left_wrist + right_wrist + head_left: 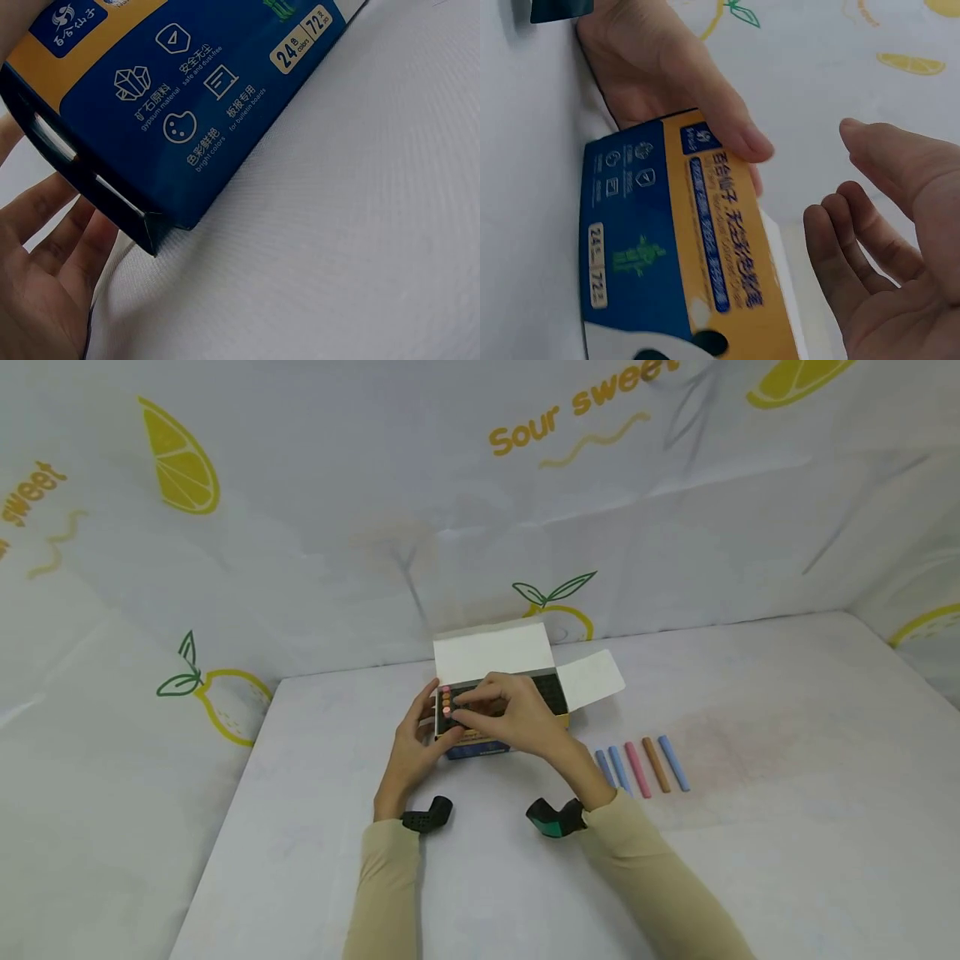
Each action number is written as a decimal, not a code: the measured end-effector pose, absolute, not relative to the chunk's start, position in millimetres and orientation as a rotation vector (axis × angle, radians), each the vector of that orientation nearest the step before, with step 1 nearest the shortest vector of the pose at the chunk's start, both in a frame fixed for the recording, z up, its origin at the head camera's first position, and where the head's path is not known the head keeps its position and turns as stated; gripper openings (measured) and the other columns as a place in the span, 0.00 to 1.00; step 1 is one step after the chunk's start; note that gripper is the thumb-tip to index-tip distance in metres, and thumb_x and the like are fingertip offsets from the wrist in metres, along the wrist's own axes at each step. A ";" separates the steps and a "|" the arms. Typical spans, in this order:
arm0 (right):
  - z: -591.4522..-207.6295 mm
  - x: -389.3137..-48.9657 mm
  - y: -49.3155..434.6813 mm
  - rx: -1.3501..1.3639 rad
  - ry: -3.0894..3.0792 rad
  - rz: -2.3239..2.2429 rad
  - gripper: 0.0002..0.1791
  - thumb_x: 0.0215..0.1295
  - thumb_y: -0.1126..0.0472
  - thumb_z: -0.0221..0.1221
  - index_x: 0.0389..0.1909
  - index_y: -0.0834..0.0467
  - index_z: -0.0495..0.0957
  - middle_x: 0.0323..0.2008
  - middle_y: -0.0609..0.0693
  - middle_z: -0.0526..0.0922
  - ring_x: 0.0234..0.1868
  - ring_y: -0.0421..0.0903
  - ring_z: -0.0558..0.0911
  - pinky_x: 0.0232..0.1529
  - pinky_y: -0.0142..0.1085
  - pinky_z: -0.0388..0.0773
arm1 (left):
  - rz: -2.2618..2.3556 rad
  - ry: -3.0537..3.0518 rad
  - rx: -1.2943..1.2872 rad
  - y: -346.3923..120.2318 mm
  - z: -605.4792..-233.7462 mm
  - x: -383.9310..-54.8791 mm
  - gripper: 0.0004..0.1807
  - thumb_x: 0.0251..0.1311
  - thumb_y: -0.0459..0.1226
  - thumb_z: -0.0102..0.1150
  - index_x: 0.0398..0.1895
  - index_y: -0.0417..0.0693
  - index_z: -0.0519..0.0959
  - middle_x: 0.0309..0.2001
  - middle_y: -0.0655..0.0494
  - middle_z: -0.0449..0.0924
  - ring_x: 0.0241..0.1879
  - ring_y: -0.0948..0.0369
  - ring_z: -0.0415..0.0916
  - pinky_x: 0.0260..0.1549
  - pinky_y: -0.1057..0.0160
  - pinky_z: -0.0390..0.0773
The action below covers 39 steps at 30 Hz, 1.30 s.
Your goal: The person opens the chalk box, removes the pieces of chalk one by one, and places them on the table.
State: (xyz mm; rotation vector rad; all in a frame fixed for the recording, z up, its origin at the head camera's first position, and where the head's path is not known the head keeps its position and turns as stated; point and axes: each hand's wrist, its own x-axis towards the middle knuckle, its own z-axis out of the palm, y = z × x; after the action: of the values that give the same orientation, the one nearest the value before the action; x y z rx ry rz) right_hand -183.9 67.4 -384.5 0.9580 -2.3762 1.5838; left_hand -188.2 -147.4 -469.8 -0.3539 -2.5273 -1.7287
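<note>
A blue and yellow chalk box [480, 749] lies with its white lid flap [491, 652] raised at the back. My left hand [412, 764] grips its left end, thumb along the front edge, fingers [64, 232] round the end. Over the box is my right hand [525, 718], thumb and forefinger apart beside the chalk ends [447, 698], which are pink and orange. In the right wrist view, nothing shows between the right hand's [907, 240] thumb and fingers. Dark packing fills the rest of the box's visible inside.
Several chalk sticks lie in a row right of the box, among them a pink stick [638, 769], a brown stick [656, 765] and a blue stick [674, 763]. A side flap [591, 680] sticks out rightward. White cloth with lemon prints rises behind the table [787, 810].
</note>
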 end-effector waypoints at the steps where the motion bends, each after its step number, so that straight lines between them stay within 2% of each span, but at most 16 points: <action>1: -385.7 -185.6 64.0 0.950 -2.364 1.591 0.12 0.60 0.66 0.72 0.45 0.65 0.89 0.31 0.55 0.84 0.25 0.40 0.76 0.28 0.29 0.73 | -1.726 -2.528 -0.355 -147.5 -469.7 -188.3 0.45 0.61 0.53 0.70 0.79 0.74 0.58 0.71 0.48 0.68 0.67 0.50 0.69 0.69 0.43 0.71; 10: -395.2 -197.7 42.2 0.892 -2.366 1.625 0.14 0.62 0.66 0.70 0.48 0.67 0.87 0.35 0.59 0.84 0.31 0.49 0.85 0.33 0.30 0.83 | -1.723 -2.534 -0.338 -147.4 -469.7 -187.8 0.45 0.63 0.42 0.69 0.80 0.69 0.58 0.70 0.47 0.70 0.67 0.48 0.70 0.68 0.41 0.71; 16: -400.5 -200.2 36.1 0.834 -2.423 1.594 0.14 0.62 0.65 0.70 0.47 0.68 0.88 0.36 0.60 0.84 0.33 0.51 0.86 0.33 0.28 0.83 | -1.735 -2.533 -0.336 -147.4 -470.2 -188.4 0.44 0.63 0.42 0.69 0.80 0.69 0.58 0.71 0.47 0.69 0.69 0.48 0.69 0.69 0.40 0.70; 23: -403.6 -199.5 35.4 0.751 -2.468 1.507 0.12 0.59 0.64 0.73 0.41 0.66 0.90 0.35 0.59 0.84 0.33 0.50 0.85 0.34 0.31 0.84 | -1.725 -2.532 -0.353 -148.1 -469.5 -188.9 0.45 0.62 0.43 0.69 0.80 0.70 0.58 0.70 0.47 0.69 0.68 0.50 0.67 0.69 0.42 0.71; 39: -401.4 -198.7 32.8 0.651 -2.637 1.403 0.09 0.59 0.62 0.73 0.36 0.64 0.91 0.36 0.57 0.84 0.35 0.47 0.82 0.32 0.30 0.79 | -1.738 -2.511 -0.383 -148.4 -469.1 -188.7 0.46 0.60 0.47 0.72 0.80 0.69 0.59 0.68 0.45 0.71 0.68 0.49 0.67 0.68 0.41 0.71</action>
State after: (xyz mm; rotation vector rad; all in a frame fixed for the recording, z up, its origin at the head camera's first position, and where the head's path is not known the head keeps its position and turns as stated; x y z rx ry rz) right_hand -198.7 32.8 -401.4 0.6512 -2.6371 1.4029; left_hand -188.7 -148.4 -469.1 -0.3832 -2.5108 -1.7376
